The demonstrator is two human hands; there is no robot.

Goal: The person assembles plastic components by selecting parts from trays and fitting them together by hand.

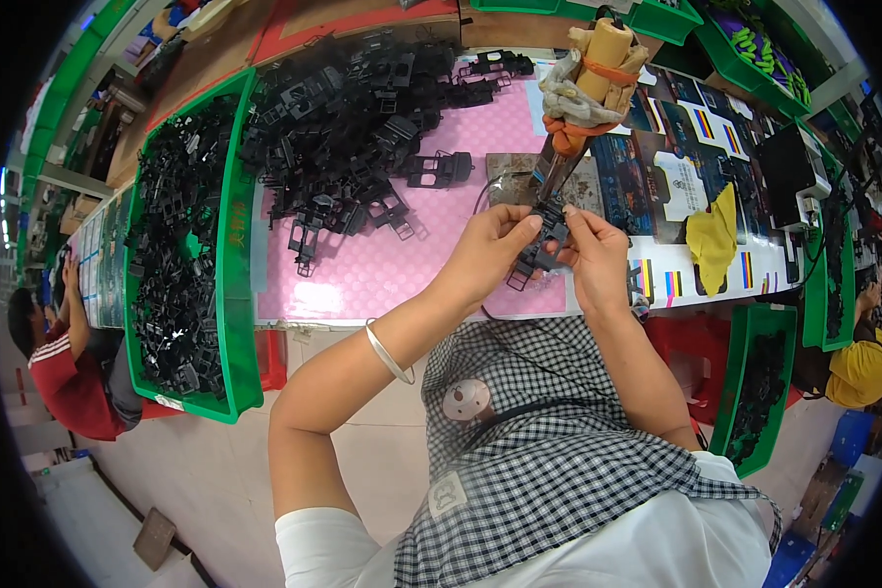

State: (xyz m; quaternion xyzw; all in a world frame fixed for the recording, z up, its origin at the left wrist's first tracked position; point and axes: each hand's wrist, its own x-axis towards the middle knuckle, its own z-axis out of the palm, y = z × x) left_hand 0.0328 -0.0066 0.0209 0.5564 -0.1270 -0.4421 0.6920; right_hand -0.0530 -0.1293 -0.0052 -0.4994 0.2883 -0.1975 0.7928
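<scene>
At a pink-topped workbench, I watch both bare hands meet over one small black plastic frame part, which sits between them just above the bench's near edge. The left hand curls around the part's left side, thumb and fingers closed on it; the right hand pinches its right side, fingertips pressed together at the top. Both grips are closed on the part, and I cannot tell which hand carries more of its weight.

Directly above the part stands a tilted tool, its handle wrapped in tan tape, cloth and orange bands, its tip reaching down to the part's upper edge. A thin black cable loops across the bench beside it.

A loose heap of like black frame parts spreads over the far left of the bench, and a long green bin at the left holds more. On the right lie printed cards with coloured stripes and a yellow cloth. A second green bin sits lower right. A silver bangle rings the left wrist. A person in red sits at the far left, another in yellow at the far right.
</scene>
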